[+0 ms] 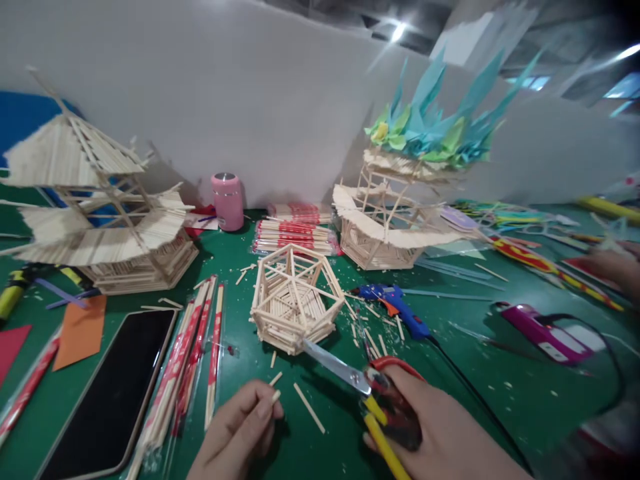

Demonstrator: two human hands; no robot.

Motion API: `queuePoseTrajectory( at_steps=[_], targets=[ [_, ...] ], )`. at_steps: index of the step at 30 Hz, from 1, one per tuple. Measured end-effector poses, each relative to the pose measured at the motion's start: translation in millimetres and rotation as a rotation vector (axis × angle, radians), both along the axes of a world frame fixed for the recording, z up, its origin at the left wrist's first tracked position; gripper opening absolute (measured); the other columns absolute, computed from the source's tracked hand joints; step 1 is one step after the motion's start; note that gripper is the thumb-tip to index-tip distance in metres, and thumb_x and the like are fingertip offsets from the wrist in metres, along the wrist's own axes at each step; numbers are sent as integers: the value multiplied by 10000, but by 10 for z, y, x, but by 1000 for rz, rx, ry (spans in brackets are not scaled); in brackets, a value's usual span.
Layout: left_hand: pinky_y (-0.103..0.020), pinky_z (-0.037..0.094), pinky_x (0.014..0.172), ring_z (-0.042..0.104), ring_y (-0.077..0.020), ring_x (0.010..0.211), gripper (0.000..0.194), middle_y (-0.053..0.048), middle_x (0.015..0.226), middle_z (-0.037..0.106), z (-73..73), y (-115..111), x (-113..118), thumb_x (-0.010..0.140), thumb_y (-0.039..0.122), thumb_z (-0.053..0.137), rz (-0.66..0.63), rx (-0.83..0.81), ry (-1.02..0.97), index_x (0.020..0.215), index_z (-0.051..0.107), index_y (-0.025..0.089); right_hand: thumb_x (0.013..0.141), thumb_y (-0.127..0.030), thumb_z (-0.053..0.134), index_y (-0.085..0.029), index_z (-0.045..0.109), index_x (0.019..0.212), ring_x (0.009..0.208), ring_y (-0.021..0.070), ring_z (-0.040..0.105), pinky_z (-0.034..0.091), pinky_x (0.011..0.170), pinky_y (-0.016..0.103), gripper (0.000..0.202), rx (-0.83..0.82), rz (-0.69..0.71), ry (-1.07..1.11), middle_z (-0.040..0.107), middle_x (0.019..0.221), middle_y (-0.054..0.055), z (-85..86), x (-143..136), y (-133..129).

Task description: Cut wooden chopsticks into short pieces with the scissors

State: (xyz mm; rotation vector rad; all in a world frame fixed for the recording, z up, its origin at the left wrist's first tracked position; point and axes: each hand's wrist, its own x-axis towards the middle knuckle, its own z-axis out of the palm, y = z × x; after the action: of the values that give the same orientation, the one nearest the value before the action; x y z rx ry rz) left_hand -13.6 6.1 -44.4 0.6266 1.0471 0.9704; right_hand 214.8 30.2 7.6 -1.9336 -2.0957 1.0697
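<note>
My left hand (240,427) is closed in a pinch on a short piece of wooden stick (276,396) at the front of the table. In my right hand (440,413) is a pair of scissors (335,363) with red and yellow handles. Their blades look closed, and the tips overlap the lower edge of a small many-sided stick frame (293,303); whether they touch it I cannot tell. Between my hands lies a loose cut stick (309,408). Several stick offcuts are scattered right of the frame, near a blue glue gun (395,303).
Stick-built pavilion models stand at the left (125,240) and back right (385,233), the latter topped with blue-green paper. Red-wrapped chopsticks (187,360) and a phone (115,393) lie left. A pink flask (227,203) stands behind. At far right are a purple device (545,333) and another person's hand (610,267).
</note>
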Motion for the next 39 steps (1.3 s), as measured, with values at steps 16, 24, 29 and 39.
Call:
queuePoseTrajectory(
  at_steps=[16,24,29,39],
  targets=[
    [-184,359,563,459,-66,548,296,22,597,607,423,186,71,528,401,818,275,-49,-99,598,659,161,781,-274,516,-175,592,929,829,271,606,484,719,402,194,220,219,-286,635,930,122,-38,572,142],
    [-170,360,499,401,-50,489,276,47,527,516,450,268,155,540,378,806,286,-128,-121,657,688,157,733,-226,553,-175,601,960,921,267,590,482,774,371,238,204,250,-290,616,1004,117,-96,660,165],
    [-170,383,510,419,-52,497,270,40,549,523,417,288,168,551,378,791,282,-125,-78,658,680,156,742,-264,552,-186,584,976,939,266,583,484,793,375,248,213,272,-263,609,1017,118,-175,739,182],
    [-180,353,502,408,-70,514,298,55,561,505,381,255,-162,612,479,696,315,-5,329,641,620,193,749,-273,551,-139,538,1070,985,282,565,467,846,437,348,238,265,-240,582,1082,155,-262,767,198]
  ],
)
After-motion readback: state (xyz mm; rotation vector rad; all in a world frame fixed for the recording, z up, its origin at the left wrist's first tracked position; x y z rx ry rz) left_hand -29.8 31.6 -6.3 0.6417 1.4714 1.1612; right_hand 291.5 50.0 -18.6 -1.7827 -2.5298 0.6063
